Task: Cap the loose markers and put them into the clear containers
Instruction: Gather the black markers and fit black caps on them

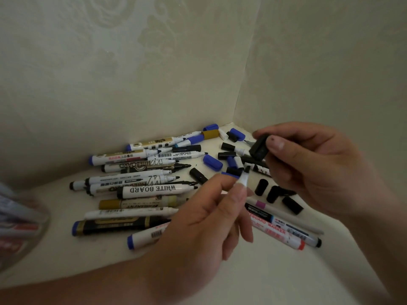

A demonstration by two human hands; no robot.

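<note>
Left hand (198, 227) pinches marker (244, 178), right hand (312, 172) black cap (259, 147); container (38, 204) holds markers (21, 227).

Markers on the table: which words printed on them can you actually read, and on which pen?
"WHITE BOARD", upside down: white marker with a black end.
"WHITEBOARD", upside down: white marker with a large W logo.
"EBOARD MARKER", its start covered: white marker with a red end.
Other labels, small print and barcodes: too small or blurred to read.

Markers (152, 191): smooth glossy plastic; blk caps (261, 187): matt plastic; wall (132, 62): embossed paper, matt.
</note>
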